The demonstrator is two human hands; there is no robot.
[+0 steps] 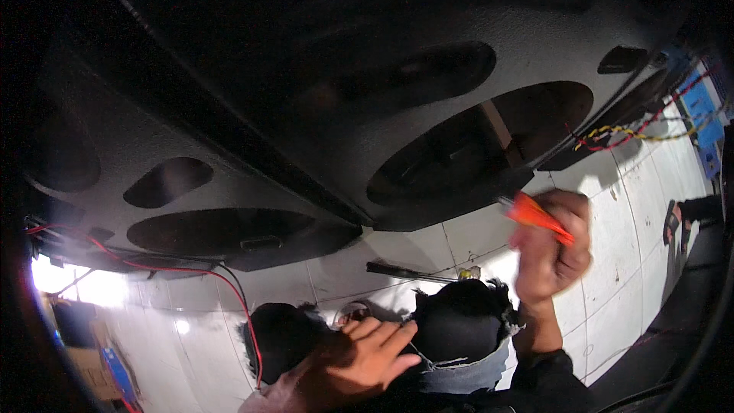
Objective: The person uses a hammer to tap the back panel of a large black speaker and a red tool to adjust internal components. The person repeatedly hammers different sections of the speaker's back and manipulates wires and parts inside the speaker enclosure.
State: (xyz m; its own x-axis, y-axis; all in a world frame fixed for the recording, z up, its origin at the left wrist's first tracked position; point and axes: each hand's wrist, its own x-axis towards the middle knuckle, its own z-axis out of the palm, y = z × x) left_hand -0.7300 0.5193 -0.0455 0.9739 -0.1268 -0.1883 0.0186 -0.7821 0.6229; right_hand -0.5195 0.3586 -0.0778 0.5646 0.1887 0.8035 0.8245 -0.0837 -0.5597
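Observation:
My right hand point(552, 254) is raised over the floor, beside the front edge of a black cabinet. It is closed around an orange-handled hand tool point(537, 218), whose short metallic tip points up and left. Motion blurs the tip, so its exact kind is unclear. My left hand point(365, 358) is held low between my knees, empty, with its fingers stretched out. Above both hands loom two textured black speaker cabinets, the right one point(535, 53) and the left one point(99, 107). Each has oval and round cutouts, and a wooden brace point(497, 125) shows inside the right one.
Twisted red, yellow and black wires point(638, 134) hang from the right cabinet. A red and black cable point(241, 298) runs from the left cabinet down to my knee. A dark rod-like object point(405, 271) lies on the white tiles point(612, 206). Another person's sandalled foot point(673, 223) is at right.

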